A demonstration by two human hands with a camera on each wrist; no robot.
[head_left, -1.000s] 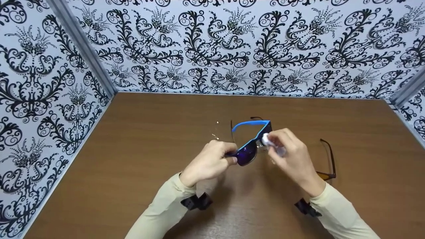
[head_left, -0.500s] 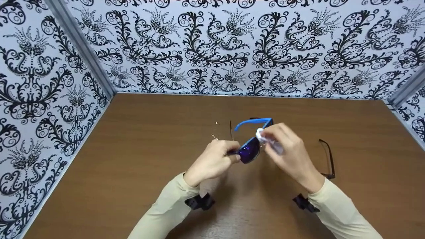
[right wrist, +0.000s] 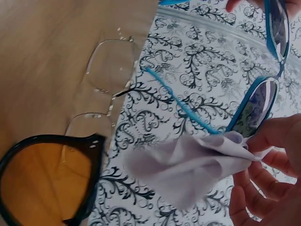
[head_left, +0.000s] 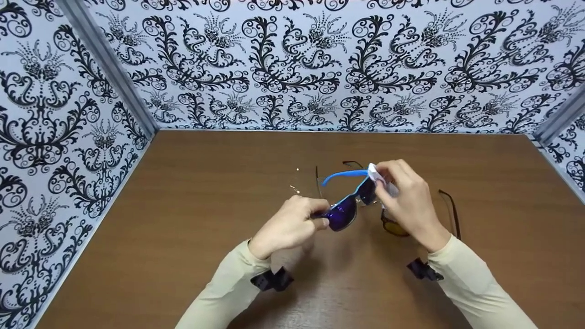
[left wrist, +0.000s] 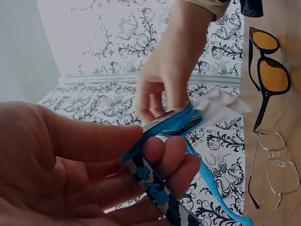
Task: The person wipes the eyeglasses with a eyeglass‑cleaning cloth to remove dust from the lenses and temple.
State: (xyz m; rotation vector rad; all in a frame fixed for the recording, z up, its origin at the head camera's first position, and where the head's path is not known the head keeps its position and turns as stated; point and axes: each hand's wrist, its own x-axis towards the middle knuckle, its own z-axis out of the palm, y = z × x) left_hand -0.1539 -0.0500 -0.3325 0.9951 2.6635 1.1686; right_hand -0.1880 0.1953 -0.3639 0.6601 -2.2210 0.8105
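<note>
Blue-framed sunglasses [head_left: 342,214] with dark purple lenses are held above the table between both hands. My left hand [head_left: 289,225] grips them at one hinge end, thumb on one side and fingers on the other. In the left wrist view its patterned temple [left wrist: 157,194] runs down across the fingers. My right hand [head_left: 408,201] pinches a pale cleaning cloth [right wrist: 188,165] at the far lens's outer corner. From there the cloth hangs loosely, and the other blue temple [head_left: 343,175] sticks out behind it.
Beneath the sunglasses, wire-rimmed clear eyeglasses [left wrist: 277,174] lie on the wooden table [head_left: 183,219]. Dark-framed glasses with orange lenses [left wrist: 274,75] lie to the right, partly hidden by the right hand in the head view. Patterned walls [head_left: 292,68] stand at the back and sides.
My right hand with the cloth first shifts left toward the bridge, then back right and up to the far lens's outer corner. The left hand keeps its grip, nearly still.
</note>
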